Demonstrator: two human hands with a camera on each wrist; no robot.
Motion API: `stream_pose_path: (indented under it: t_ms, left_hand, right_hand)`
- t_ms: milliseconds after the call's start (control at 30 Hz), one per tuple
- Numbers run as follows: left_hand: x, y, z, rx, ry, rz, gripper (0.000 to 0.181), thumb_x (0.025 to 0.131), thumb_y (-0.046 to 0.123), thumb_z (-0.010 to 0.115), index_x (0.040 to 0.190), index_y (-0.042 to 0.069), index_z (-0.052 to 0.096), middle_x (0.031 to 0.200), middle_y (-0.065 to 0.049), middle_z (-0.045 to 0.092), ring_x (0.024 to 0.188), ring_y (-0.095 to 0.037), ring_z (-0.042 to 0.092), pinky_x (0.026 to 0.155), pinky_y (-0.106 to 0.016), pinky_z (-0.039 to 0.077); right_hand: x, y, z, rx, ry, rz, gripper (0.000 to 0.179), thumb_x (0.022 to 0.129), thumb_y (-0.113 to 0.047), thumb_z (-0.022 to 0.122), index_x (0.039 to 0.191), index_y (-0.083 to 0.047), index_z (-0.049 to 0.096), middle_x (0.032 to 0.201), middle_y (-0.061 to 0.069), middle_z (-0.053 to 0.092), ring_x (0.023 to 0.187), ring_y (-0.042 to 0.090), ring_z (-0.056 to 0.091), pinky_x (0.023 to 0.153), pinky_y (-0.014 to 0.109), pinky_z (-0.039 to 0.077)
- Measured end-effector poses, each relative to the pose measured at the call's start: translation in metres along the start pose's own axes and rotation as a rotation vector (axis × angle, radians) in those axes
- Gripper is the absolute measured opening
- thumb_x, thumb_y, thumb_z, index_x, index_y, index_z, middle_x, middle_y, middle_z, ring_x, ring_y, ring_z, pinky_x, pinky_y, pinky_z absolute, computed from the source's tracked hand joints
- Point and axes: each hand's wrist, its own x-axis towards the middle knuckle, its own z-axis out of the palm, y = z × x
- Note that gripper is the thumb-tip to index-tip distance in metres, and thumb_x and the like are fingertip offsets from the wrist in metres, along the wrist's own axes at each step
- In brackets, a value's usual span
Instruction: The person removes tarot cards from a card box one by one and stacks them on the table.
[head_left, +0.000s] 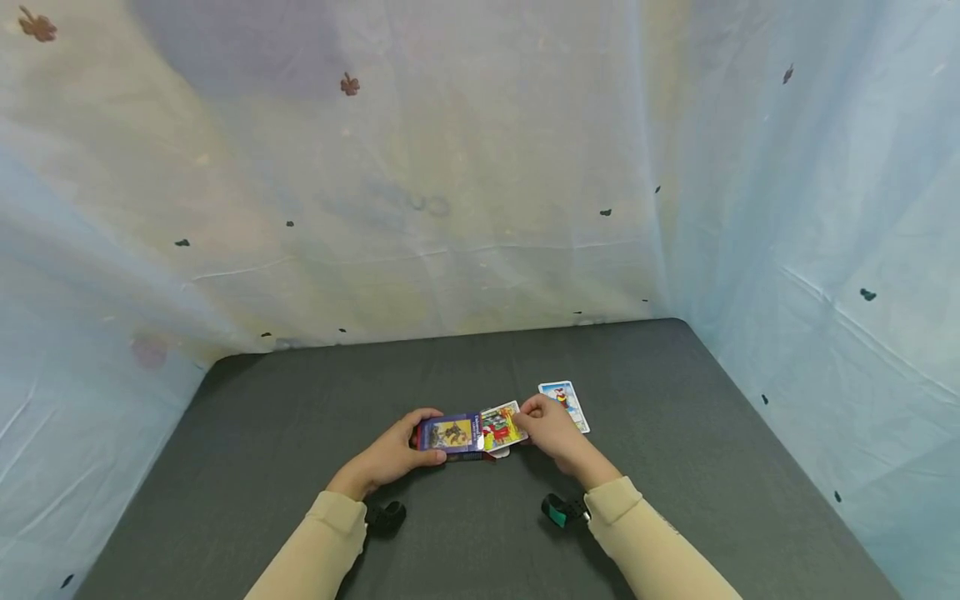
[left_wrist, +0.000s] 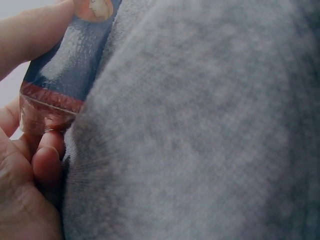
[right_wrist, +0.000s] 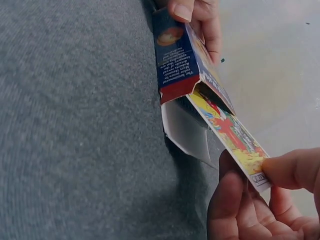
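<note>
The fingers (right_wrist: pixel 227 205) of the right hand (head_left: pixel 553 432) are closed to a pinch with the thumb, gripping the outer end of a yellow picture card (head_left: pixel 501 427). The left hand (head_left: pixel 397 450) grips a purple-blue card box (head_left: pixel 453 433), its thumb along the near side and its fingers round the far side. The yellow card sticks partway out of the box's mouth, above the bench (head_left: pixel 465 550) and between the two hands.

Only the head view shows the second card, a blue one (head_left: pixel 573 408), lying just beyond the right hand and partly hidden by it. The right wrist view adds a pale flap (right_wrist: pixel 185 130) hanging from the mouth and small print on the box's side. The left wrist view shows the box's other end, with a shiny red band (left_wrist: pixel 50 97).

Counted: one box, two cards in sight, two hands, two pale sleeves (head_left: pixel 318 542) and two black wrist devices (head_left: pixel 386 518).
</note>
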Motion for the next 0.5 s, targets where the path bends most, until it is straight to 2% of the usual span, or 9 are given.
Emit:
stream_pose_path:
  t_ms: [300, 500]
  left_hand:
    - [0.0001, -0.0001, 0.0001, -0.01, -0.005, -0.011, 0.072, 0.08, 0.036, 0.08, 0.14, 0.024, 0.044, 0.13, -0.008, 0.048, 0.109, -0.025, 0.05, 0.093, -0.044, 0.039]
    - [-0.0005, 0.0018, 0.0002, -0.007, 0.0, -0.023, 0.072, 0.079, 0.037, 0.08, 0.14, 0.025, 0.044, 0.13, -0.008, 0.048, 0.109, -0.025, 0.049, 0.093, -0.045, 0.039]
  right_hand:
    - [-0.0005, 0.002, -0.0024, 0.017, -0.008, -0.012, 0.017, 0.091, -0.008, 0.063, 0.1, 0.001, 0.051, 0.077, 0.01, 0.06, 0.066, 0.019, 0.052, 0.061, 0.034, 0.044]
    - [-0.0006, 0.0013, -0.0039, -0.005, -0.041, -0.025, 0.041, 0.087, 0.0, 0.064, 0.125, 0.002, 0.049, 0.08, 0.008, 0.059, 0.063, 0.016, 0.05, 0.058, 0.032, 0.042]
